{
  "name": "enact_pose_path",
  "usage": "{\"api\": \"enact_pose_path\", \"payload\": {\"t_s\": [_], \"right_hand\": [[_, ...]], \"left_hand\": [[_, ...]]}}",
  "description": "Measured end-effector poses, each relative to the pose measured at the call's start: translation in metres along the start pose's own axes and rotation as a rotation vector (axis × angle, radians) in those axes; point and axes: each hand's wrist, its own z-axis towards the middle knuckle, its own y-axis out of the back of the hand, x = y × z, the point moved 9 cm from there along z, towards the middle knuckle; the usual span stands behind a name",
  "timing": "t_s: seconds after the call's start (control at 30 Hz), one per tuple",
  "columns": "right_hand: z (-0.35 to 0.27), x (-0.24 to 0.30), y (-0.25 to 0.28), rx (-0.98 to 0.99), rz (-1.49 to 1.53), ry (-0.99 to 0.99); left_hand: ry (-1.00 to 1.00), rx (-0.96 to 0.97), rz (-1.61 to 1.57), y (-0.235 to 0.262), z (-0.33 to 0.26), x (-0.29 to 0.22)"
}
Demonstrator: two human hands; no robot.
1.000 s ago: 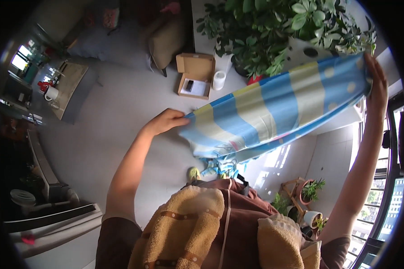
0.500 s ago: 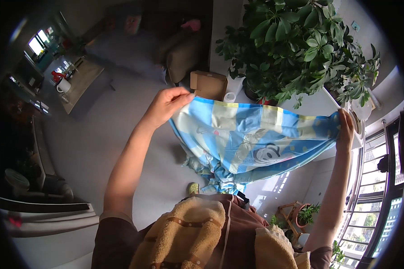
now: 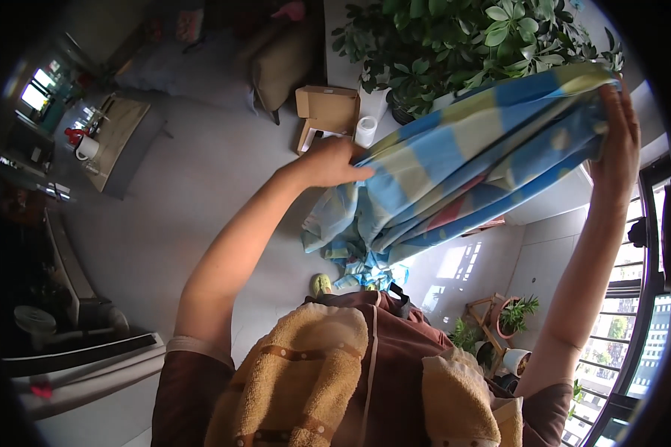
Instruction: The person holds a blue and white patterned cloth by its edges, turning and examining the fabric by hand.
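Between my two raised hands stretches a large blue and pale yellow patterned cloth [image 3: 455, 149], probably bedding, with its lower part bunched near my feet. My left hand [image 3: 332, 162] pinches its left end, thumb on top. Higher up on the right, my right hand [image 3: 617, 123] grips the opposite end, fingers wrapped over the edge. The cloth slants up toward the right and hangs in long folds. Its far edge overlaps the lower leaves of a big green plant [image 3: 492, 37].
An open cardboard box [image 3: 328, 106] and a white cylindrical container [image 3: 365, 131] stand beyond my left hand. A low table [image 3: 123, 134] with a white mug [image 3: 87, 147] is at the far left. Potted plants [image 3: 516, 315] and a barred window [image 3: 619, 328] are at the right.
My right hand has risen and moved outward to the right. My left hand has shifted right and slightly down. The cloth now slants and falls in folds, its cartoon print mostly out of sight.
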Motion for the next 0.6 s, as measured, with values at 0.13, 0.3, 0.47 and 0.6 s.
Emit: {"api": "enact_pose_path", "payload": {"t_s": [0.13, 0.3, 0.47, 0.6], "right_hand": [[0.050, -0.017, 0.094, -0.296, 0.080, -0.031], [0.087, -0.118, 0.221, -0.228, 0.454, -0.395], [0.070, -0.169, 0.249, -0.225, 0.233, -0.205], [0.043, -0.204, 0.236, -0.138, 0.270, -0.260]], "left_hand": [[0.257, -0.089, 0.162, -0.026, -0.039, 0.123], [0.423, -0.484, -0.130, 0.058, -0.110, 0.221], [0.119, -0.680, -0.956, 0.180, -0.154, 0.155], [0.137, -0.493, -0.692, 0.234, -0.159, 0.090]]}}
